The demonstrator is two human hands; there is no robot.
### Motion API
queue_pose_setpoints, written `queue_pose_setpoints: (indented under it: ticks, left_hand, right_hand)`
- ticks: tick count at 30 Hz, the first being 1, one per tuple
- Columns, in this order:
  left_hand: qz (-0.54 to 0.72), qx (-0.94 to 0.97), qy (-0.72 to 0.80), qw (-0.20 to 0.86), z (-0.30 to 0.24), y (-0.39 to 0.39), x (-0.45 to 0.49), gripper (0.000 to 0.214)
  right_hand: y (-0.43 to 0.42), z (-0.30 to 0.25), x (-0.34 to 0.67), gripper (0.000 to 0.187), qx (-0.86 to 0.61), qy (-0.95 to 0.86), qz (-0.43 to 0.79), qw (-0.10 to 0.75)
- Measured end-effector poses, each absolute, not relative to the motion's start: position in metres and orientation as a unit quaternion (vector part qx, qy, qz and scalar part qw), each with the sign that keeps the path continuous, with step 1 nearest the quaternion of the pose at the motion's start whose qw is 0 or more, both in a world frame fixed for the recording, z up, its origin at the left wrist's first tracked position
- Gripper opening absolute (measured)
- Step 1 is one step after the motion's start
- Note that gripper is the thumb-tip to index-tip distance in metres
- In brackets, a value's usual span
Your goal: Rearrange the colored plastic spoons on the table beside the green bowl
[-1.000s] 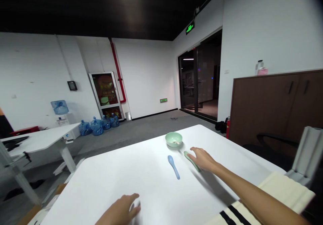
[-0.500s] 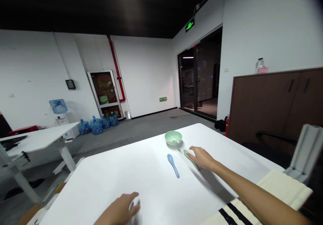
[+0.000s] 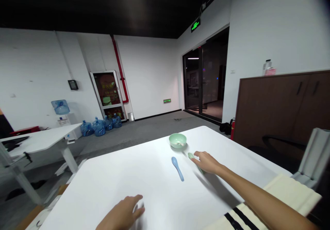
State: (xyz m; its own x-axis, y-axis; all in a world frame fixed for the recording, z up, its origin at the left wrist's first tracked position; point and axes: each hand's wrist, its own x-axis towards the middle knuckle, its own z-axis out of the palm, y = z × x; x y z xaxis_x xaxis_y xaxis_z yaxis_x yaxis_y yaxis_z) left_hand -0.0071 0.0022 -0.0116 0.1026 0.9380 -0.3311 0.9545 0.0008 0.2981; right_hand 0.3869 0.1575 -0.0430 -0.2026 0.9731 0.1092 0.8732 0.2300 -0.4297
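Right hand [image 3: 207,163] is lying on a pale green ceramic spoon [image 3: 191,155], grip open, fingers spread over it and not closed around it. The tip of the spoon pokes out past the fingertips, and the other end shows just under the palm. That spoon sits just right of and nearer than a pale green bowl [image 3: 177,141] on a white worktop [image 3: 103,185], with a small white spoon [image 3: 180,143] resting inside the bowl.

A blue spoon [image 3: 177,168] lies just left of the green one, nearer than the bowl and angled across the worktop. Left hand [image 3: 122,212] is well left of all that and much nearer than the bowl, grip half curled and relaxed on the worktop.

Way behind the bowl there's a lit green exit sign [image 3: 195,25], but its characters are too small to read. Off to the right of the bowl, a bottle with a pink label [image 3: 268,67] stands on a dark brown cabinet [image 3: 273,102], and I can't read that label either.
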Motion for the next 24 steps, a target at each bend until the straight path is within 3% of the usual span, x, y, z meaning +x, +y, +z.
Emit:
queue_pose_setpoints:
  ticks: [13, 24]
  left_hand:
    - [-0.025, 0.716, 0.663, 0.219, -0.010, 0.001, -0.004, 0.059]
    - [-0.026, 0.706, 0.671, 0.225, -0.007, -0.001, -0.004, 0.058]
  right_hand:
    - [0.154, -0.042, 0.386, 0.052, -0.598, -0.768, 0.153, 0.172]
    - [0.175, -0.022, 0.373, 0.047, -0.590, -0.762, 0.131, 0.234]
